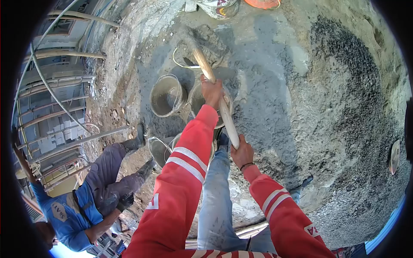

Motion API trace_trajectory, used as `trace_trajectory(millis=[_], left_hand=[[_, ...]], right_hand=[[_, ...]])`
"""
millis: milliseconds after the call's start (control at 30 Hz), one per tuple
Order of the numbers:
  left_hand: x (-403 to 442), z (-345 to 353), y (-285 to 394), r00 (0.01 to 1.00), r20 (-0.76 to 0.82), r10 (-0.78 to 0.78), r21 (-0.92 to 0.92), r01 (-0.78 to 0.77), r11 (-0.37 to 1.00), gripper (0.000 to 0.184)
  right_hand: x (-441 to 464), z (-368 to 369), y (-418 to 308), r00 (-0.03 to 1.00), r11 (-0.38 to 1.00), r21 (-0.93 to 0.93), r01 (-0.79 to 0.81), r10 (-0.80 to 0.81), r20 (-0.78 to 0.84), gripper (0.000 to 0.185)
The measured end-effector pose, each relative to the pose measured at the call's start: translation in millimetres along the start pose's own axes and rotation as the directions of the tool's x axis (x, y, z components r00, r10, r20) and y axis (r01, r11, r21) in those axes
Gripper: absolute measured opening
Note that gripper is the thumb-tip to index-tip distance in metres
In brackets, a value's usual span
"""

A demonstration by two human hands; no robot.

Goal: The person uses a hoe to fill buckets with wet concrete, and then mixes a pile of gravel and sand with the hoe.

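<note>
Wooden handle (227,119) is slanting over the ground, its far end reaching a heap of wet grey mud (209,38). The left hand (211,91) is grasping it partway along, fingers wrapping round the wood; the right hand (242,154) is clenching its near end. Both red sleeves (183,185) are extending forward, the left reaching farther. Beside the left hand, a bucket (165,96) is standing upright; farther left, a person in a blue shirt (71,215) is raising an arm.
</note>
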State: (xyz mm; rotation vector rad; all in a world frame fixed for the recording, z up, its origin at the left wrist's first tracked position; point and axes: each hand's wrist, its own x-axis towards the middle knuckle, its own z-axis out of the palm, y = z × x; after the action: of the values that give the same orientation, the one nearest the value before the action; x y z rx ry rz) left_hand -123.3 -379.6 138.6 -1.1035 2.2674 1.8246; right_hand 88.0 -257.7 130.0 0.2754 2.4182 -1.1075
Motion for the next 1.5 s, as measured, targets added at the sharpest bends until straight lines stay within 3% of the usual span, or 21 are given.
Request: trace_trajectory(millis=[100,167,233,367,500,533,600,667,700,833,900,967,1033,1100,1167,1267,1300,1367,1433,1500], left_hand=[[29.1,4.5,16.2,0.997,-0.02,0.075,0.023,-0.075,0.997,0.045],[32.8,10.1,20.2,0.993,-0.002,0.118,0.023,-0.118,0.993,0.042],[32.9,31.0,27.1,0.963,0.156,0.219,-0.074,-0.21,0.975,0.036],[28.3,112.1,0.3,0.951,0.262,0.164,-0.106,-0.14,0.984,0.033],[7.3,206.4,-84.2,0.97,0.243,-0.011,0.155,-0.028,0.987,0.045],[-10.9,223.0,-97.7,0.964,0.266,-0.017,0.157,-0.026,0.987,0.045],[-52.9,241.0,-130.2,0.948,0.252,-0.193,0.365,0.092,0.926,0.048],[-97.0,242.3,-164.6,0.95,0.225,-0.216,0.36,0.125,0.925,0.048],[-114.6,243.5,-173.4,0.957,0.196,-0.212,0.327,0.14,0.935,0.049],[-205.6,235.3,-198.3,0.931,0.216,-0.293,0.53,0.14,0.836,0.051],[-239.5,231.9,-242.2,0.94,0.203,-0.273,0.639,0.084,0.765,0.051],[-280.2,213.8,-246.9,0.902,0.198,-0.384,0.607,0.194,0.77,0.051],[-305.1,190.3,-281.6,0.855,0.23,-0.465,0.67,0.208,0.713,0.05],[-347.2,178.4,-355.1,0.892,0.262,-0.368,0.708,0.082,0.701,0.041],[-399.1,164.2,-308.9,0.773,0.251,-0.582,0.705,0.266,0.657,0.042],[-421.1,165.8,-400.0,0.662,0.248,-0.707,0.742,0.34,0.578,0.036],[-421.6,157.1,-391.8,0.647,0.243,-0.723,0.738,0.36,0.57,0.036],[-386.6,147.0,-358.2,0.293,0.588,-0.754,0.634,0.411,0.655,0.022],[-377.5,135.8,-347.6,0.341,0.548,-0.764,0.611,0.46,0.644,0.014],[-356.8,118.1,-328.6,0.187,0.614,-0.767,0.441,0.724,0.53,0.015]], right_hand=[[34.8,15.8,-4.7,0.998,0.998,0.06,0.032,-0.029,-0.059,0.04],[43.6,12.7,-3.8,0.988,0.965,0.214,0.151,-0.139,-0.074,0.043],[48.7,3.7,3.7,0.989,0.95,0.279,0.14,-0.119,-0.089,0.046],[63.8,-44.3,37.0,0.988,0.958,0.267,0.107,-0.071,-0.139,0.045],[65.8,-75.7,110.7,0.984,0.979,0.201,-0.026,0.061,-0.17,0.039],[55.8,-80.4,132.3,0.987,0.984,0.166,-0.066,0.089,-0.135,0.041],[27.3,-95.7,171.2,0.986,0.983,0.135,-0.124,0.137,-0.098,0.042],[-18.2,-112.4,193.3,0.967,0.965,0.062,-0.253,0.253,0.013,0.045],[-37.3,-115.7,200.1,0.967,0.963,0.079,-0.256,0.256,0.01,0.045],[-137.5,-103.5,225.0,0.942,0.938,0.086,-0.335,0.337,-0.006,0.043],[-170.0,-108.2,232.7,0.929,0.926,0.107,-0.362,0.367,-0.036,0.041],[-207.8,-119.7,233.9,0.878,0.879,0.04,-0.474,0.469,0.093,0.039],[-244.2,-111.2,220.7,0.845,0.847,0.039,-0.531,0.525,0.105,0.039],[-279.6,-103.7,214.2,0.765,0.774,-0.025,-0.633,0.63,0.132,0.036],[-312.5,-108.4,219.7,0.721,0.738,-0.1,-0.668,0.674,0.162,0.034],[-307.2,-124.0,203.3,0.705,0.726,-0.097,-0.681,0.686,0.18,0.034],[-305.1,-128.9,195.8,0.708,0.732,-0.089,-0.675,0.677,0.2,0.035],[-286.0,-140.0,168.8,0.71,0.735,-0.061,-0.675,0.67,0.217,0.038],[-269.0,-146.2,137.0,0.697,0.732,-0.096,-0.674,0.673,0.248,0.039],[-260.6,-152.6,98.4,0.713,0.757,-0.11,-0.644,0.646,0.275,0.041]])
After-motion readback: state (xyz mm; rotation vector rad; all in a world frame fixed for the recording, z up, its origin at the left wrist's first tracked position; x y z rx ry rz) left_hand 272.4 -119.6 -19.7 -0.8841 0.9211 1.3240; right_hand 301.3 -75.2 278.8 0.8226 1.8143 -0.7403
